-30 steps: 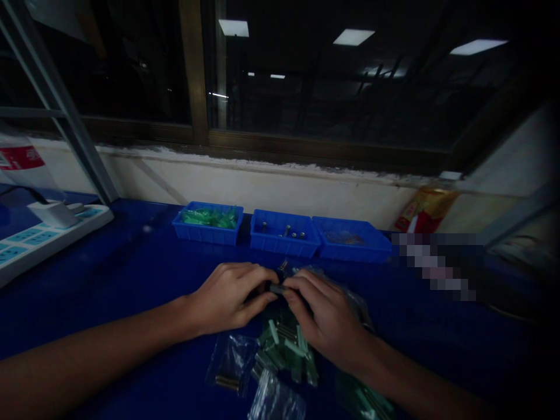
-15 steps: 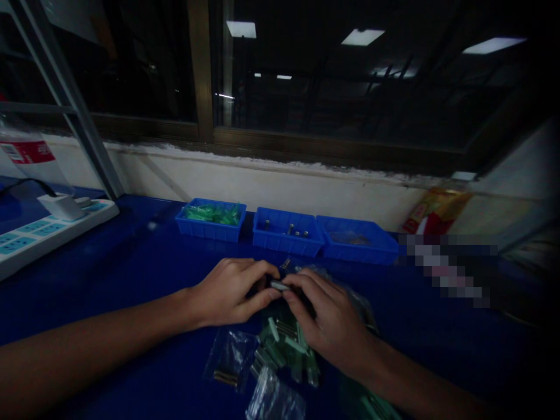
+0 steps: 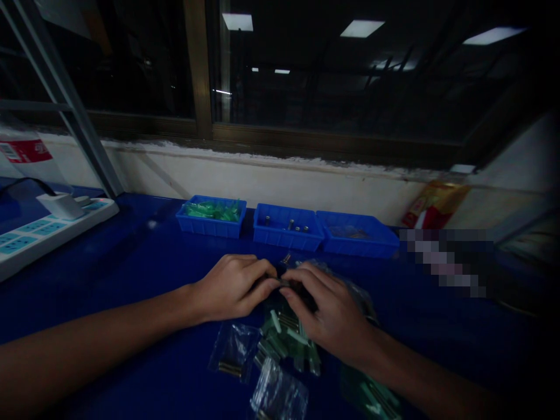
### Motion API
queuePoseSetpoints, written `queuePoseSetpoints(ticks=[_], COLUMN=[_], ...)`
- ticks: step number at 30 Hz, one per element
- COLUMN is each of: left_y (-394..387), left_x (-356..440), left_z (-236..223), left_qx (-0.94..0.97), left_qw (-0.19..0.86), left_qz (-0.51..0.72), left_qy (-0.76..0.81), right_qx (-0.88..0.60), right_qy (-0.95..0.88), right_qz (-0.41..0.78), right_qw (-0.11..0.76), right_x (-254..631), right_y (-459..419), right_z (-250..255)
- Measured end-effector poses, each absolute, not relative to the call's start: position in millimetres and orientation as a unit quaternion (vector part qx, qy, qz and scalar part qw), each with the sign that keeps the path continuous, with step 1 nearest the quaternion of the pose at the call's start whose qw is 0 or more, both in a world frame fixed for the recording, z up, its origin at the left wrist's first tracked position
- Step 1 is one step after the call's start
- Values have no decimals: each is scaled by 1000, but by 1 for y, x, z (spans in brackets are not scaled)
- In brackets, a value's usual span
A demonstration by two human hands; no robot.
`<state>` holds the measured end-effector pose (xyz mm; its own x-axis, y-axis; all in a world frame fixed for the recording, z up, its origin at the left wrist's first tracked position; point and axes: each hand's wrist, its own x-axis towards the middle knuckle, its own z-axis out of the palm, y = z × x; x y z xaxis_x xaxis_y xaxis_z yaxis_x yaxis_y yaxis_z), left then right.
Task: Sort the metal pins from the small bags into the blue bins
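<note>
My left thumb (image 3: 268,287) has moved up a little in the frame, and the small grey part (image 3: 284,282) between my hands, near the centre, now shows less of itself. The trays sit slightly higher in the view. The fingers of my left hand (image 3: 234,287) and right hand (image 3: 330,309) are pinched around the part's ends, mostly hiding it.

I count three blue trays in a row across the middle of the frame. The left tray (image 3: 210,227) holds green plastic bags (image 3: 212,210); the middle tray (image 3: 287,238) holds four visible metal pieces (image 3: 291,224); the right tray (image 3: 359,245) holds something flat and clear, too dim to tell.

On the bench (image 3: 144,256), at lower centre, two clear bags lie near a green heap (image 3: 284,344) of wrapped pieces. The left clear bag (image 3: 236,347) contains metal pins (image 3: 230,368); the crumpled clear bag (image 3: 280,389) is just below the heap. One green bag (image 3: 371,398) lies at lower right.
</note>
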<state>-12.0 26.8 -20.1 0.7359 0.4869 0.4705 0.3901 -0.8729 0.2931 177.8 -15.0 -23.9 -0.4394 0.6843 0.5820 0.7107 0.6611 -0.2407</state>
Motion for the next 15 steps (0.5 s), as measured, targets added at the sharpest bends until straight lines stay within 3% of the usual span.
queuePoseSetpoints(ticks=[15], left_y=[27], left_x=[-12], left_z=[-21], left_qx=[920], left_qw=[85], left_qz=[320], left_qy=[211], right_qx=[-418], right_qy=[-843], right_qz=[-4], right_qw=[338], right_x=[179], right_y=[-14], right_z=[-26])
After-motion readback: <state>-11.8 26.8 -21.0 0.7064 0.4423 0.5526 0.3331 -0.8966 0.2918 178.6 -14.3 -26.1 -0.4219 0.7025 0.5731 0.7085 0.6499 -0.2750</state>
